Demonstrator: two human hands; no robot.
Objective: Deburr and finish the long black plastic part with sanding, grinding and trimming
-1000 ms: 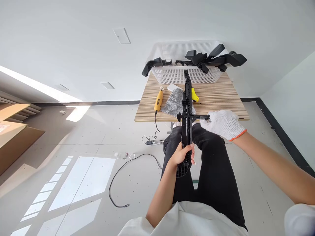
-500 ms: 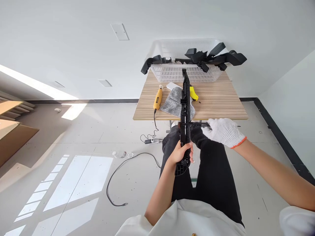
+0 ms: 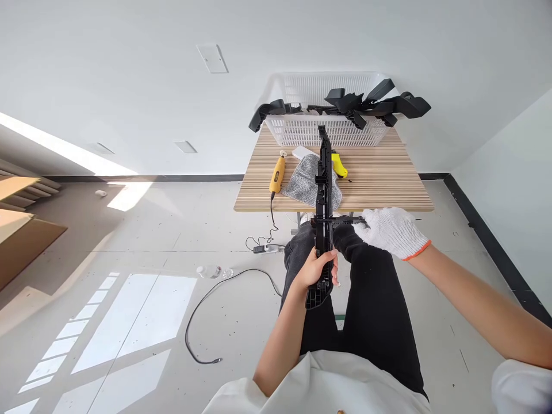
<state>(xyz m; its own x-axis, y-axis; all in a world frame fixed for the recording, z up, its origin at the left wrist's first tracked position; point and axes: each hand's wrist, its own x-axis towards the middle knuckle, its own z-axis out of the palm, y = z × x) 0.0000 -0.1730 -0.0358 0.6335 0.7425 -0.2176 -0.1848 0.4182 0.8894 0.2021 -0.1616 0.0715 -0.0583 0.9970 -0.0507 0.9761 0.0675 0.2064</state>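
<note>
My bare left hand (image 3: 319, 268) is closed around the lower end of a long black plastic part (image 3: 323, 198), which stands lengthwise above my lap. My right hand (image 3: 390, 231), in a white knit glove with an orange cuff, is closed on a narrow black bar-shaped tool (image 3: 347, 219). The bar lies crosswise over the plastic part, just above my left hand, and its tip reaches slightly past the part's left side. A small dark end shows beyond the glove on the right. Whether the bar lies on the part or in a slot I cannot tell.
Ahead is a wooden table (image 3: 388, 190) with a yellow rotary tool (image 3: 277, 175), a grey cloth (image 3: 299, 183) and a yellow-handled item (image 3: 339, 165). A white basket (image 3: 319, 135) holds several black parts. Cables (image 3: 190, 319) and a plastic bottle (image 3: 209, 271) lie on the floor.
The bar and my gloved right hand have shifted very slightly left across the part. My left hand keeps its hold, and the view has tilted a little.
</note>
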